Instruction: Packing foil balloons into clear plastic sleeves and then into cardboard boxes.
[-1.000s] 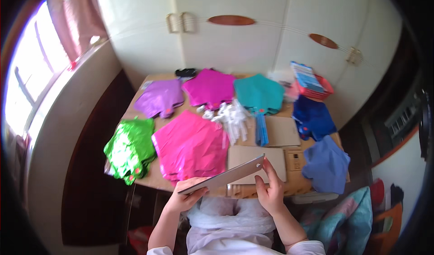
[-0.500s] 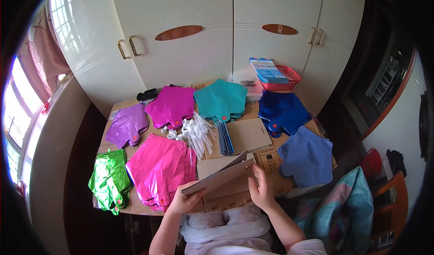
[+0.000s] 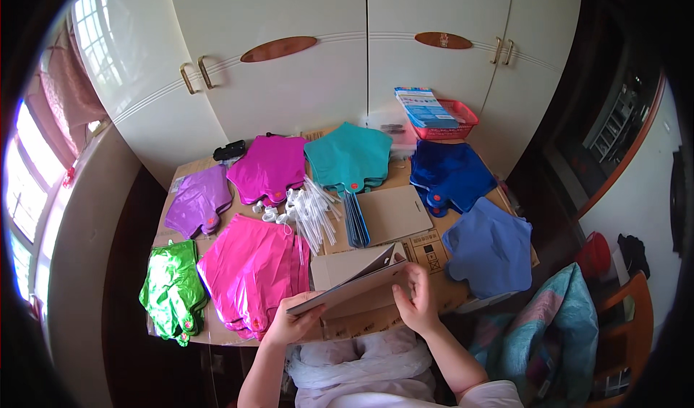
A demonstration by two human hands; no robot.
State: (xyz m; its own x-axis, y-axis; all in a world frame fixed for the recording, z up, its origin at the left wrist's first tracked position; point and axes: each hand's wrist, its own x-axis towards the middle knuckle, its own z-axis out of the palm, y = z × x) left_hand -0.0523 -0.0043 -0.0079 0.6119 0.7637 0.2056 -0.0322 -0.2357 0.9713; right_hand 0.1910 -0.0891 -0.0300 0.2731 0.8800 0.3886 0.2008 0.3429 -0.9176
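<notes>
A grey folded card (image 3: 354, 290) is held tilted above the near side of the table. Its upper edge gapes and shows a darker inner layer, with a small hole near the right end. My left hand (image 3: 293, 320) grips the left end, thumb on the front face. At the right end, my right hand (image 3: 417, 296) has its fingers curled round the edge, the thumb close to the front. Beyond lie a flat grey-brown card (image 3: 394, 213) and a row of thin dark-blue-edged packets (image 3: 356, 220). White plastic sticks (image 3: 311, 209) with small white cups (image 3: 270, 213) lie left of these.
Star-shaped foil balloons lie in piles: green (image 3: 170, 285), pink (image 3: 249, 271), lilac (image 3: 196, 202), magenta (image 3: 267, 166), teal (image 3: 349, 155), dark blue (image 3: 448, 173) and light blue (image 3: 488, 252). A red basket (image 3: 459, 121) with packets stands at the back, before white cabinets (image 3: 289, 90).
The card in my hands has tipped slightly, and its top opening shows more of the dark inside. My right fingers have shifted a little along its edge. The view has moved slightly.
</notes>
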